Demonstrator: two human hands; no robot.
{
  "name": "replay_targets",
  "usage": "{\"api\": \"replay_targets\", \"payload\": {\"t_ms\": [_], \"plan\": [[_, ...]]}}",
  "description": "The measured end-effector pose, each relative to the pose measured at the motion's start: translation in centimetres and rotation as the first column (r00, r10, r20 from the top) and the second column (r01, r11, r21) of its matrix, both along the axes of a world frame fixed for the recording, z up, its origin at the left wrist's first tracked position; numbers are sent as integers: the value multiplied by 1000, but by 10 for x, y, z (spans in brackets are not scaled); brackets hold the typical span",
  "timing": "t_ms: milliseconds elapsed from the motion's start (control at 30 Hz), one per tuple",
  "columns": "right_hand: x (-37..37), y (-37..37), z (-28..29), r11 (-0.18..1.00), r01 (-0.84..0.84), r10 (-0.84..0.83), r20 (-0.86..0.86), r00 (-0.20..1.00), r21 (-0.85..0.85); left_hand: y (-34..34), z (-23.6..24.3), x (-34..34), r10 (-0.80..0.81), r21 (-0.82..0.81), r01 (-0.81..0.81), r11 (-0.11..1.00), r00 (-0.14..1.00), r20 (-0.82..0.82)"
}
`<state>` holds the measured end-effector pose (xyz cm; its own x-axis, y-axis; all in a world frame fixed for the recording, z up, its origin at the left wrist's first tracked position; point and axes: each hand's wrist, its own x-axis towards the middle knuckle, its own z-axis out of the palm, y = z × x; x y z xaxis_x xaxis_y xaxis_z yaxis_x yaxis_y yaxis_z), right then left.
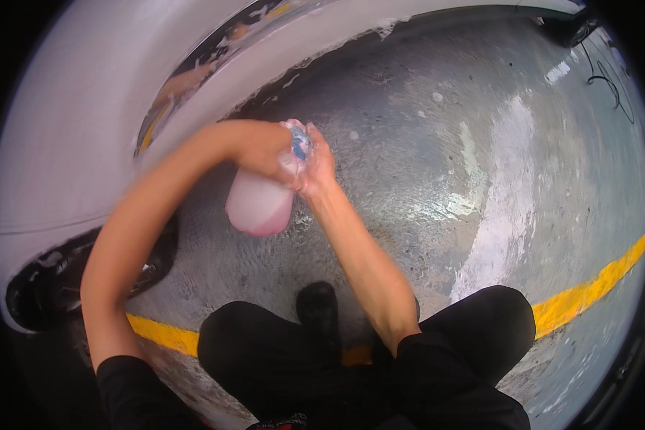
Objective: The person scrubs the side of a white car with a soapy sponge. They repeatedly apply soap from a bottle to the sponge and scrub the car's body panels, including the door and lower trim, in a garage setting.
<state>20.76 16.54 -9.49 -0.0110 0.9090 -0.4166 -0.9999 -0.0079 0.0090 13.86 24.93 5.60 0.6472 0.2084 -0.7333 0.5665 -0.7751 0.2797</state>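
Note:
My hands meet in front of me, low beside the white car body. My left hand is closed around the upper part of a pale pink, translucent plastic bottle, whose rounded end points back toward me. Pressed against it, my right hand has its fingers curled and wet with white foam. Between the two hands shows a small blue piece covered in suds; whether it is a sponge or part of the bottle, I cannot tell. My left fingers are mostly hidden.
A white car with foam along its lower edge curves over the left and top; its wheel is at the lower left. The wet grey floor bears a yellow line. A black cable lies at the upper right.

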Motion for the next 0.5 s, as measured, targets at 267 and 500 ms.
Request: {"api": "replay_targets", "payload": {"t_ms": [267,500], "plan": [[16,42,129,671,678,-741,299,601,300,-77,-65,-100,-48,390,-165,906,875,482],[-100,98,125,518,559,-572,748,-337,647,-142,-135,-127,348,-23,-403,915,761,547]]}}
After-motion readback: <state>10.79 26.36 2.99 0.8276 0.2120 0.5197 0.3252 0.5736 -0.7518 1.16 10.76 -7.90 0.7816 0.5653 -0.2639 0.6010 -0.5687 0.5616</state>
